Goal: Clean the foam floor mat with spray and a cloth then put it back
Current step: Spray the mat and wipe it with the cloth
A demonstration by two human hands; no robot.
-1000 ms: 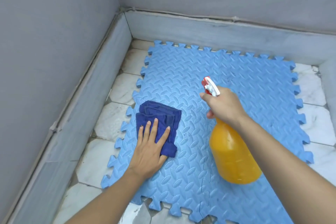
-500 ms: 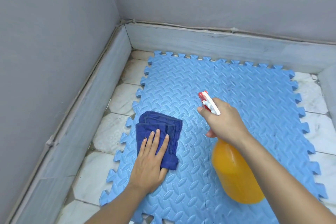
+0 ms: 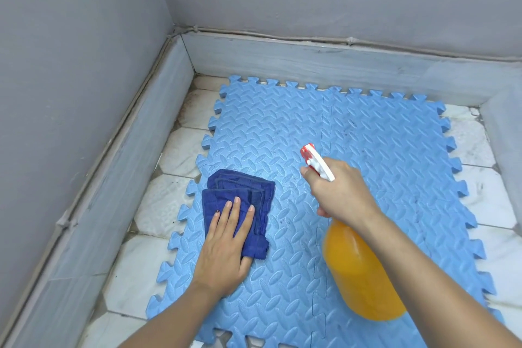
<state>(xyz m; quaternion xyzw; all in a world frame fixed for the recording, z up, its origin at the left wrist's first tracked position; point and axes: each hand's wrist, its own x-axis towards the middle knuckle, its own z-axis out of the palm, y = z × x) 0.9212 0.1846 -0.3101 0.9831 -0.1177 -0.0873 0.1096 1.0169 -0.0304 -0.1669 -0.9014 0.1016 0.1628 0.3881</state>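
Orange spray bottle point(image 3: 364, 277) gripped in right hand point(image 3: 341, 195), nozzle aimed away, left hand point(image 3: 226, 246) flat on blue cloth point(image 3: 240, 203)

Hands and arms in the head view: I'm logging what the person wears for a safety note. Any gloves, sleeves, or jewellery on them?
None visible. The left hand and right hand are bare, without gloves, rings or watch, and both forearms are uncovered to the frame's edge. Fingernails are short and unpainted.

Your head camera looks steeply down and forward, close over the foam mat point(image 3: 282, 127) toward the corner walls point(image 3: 84, 37).
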